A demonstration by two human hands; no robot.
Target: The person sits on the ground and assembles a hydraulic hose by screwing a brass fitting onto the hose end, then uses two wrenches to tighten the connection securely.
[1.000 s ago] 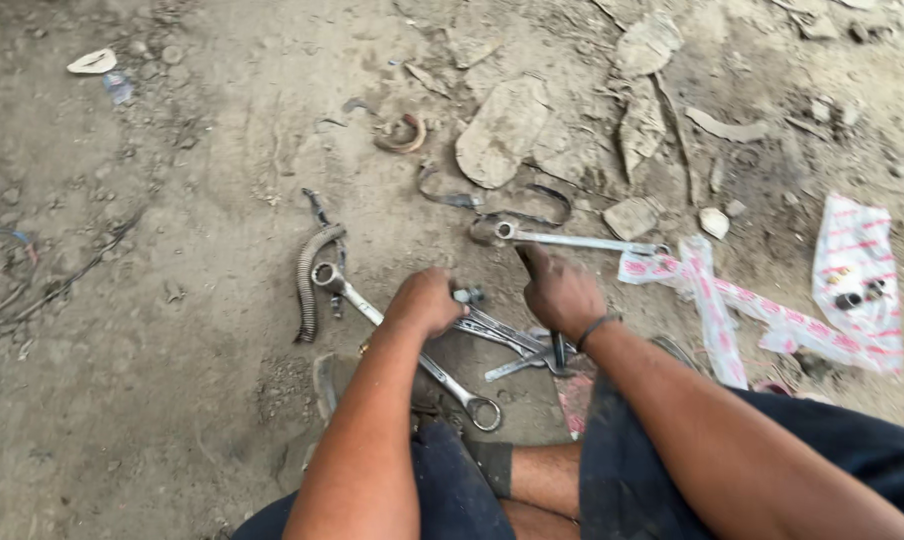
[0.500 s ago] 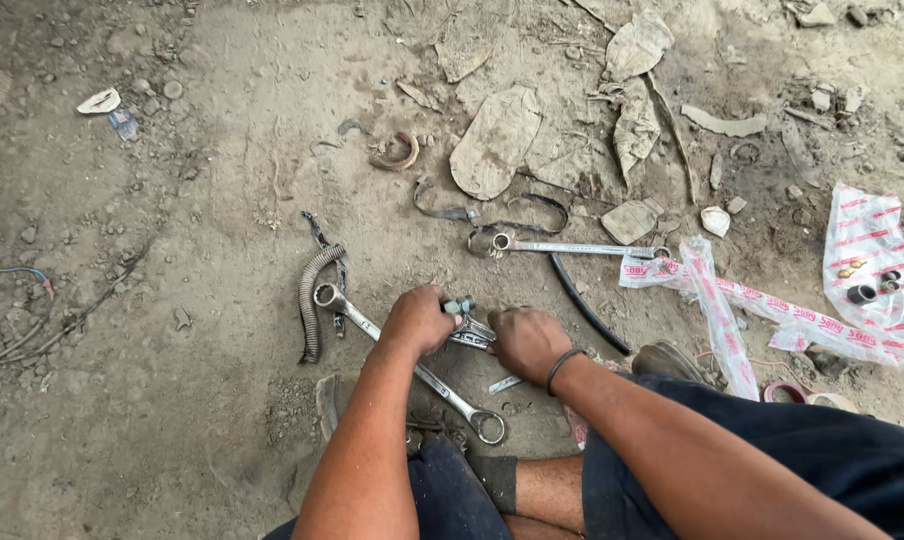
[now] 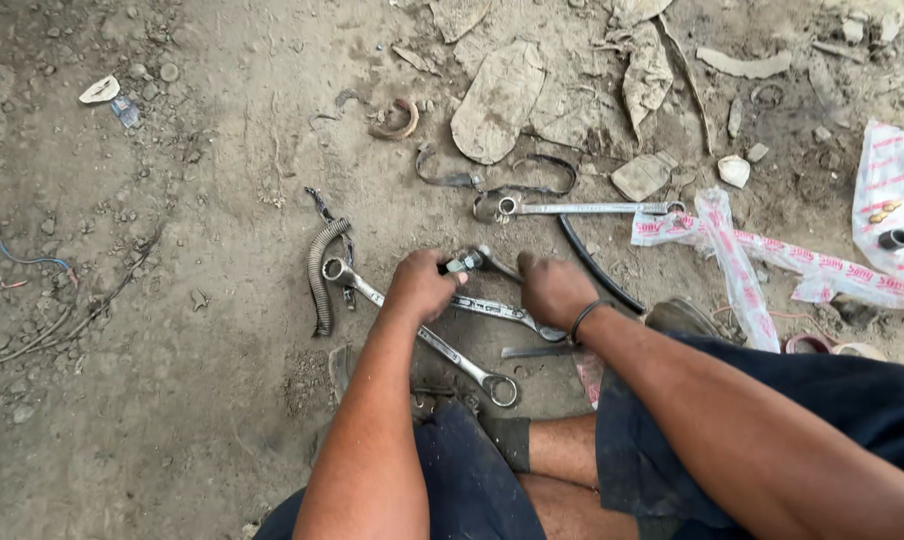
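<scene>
Small metal tool (image 3: 469, 262) sits centre frame on the dirt ground (image 3: 202, 400), left hand (image 3: 422, 285) clamped on it, right hand (image 3: 552, 290) curled over the spanner pile (image 3: 497, 310); nothing lifted clear yet. Ring spanner (image 3: 572, 208) untouched at 12 o'clock, coiled hose (image 3: 319, 275) at 9.

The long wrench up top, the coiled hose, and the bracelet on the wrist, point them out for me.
Long wrench (image 3: 587, 208): head view, middle of its shaft.
Coiled hose (image 3: 319, 275): head view, midway along the ribbed length.
Bracelet (image 3: 582, 318): head view, on the dark band at the right wrist.
</scene>
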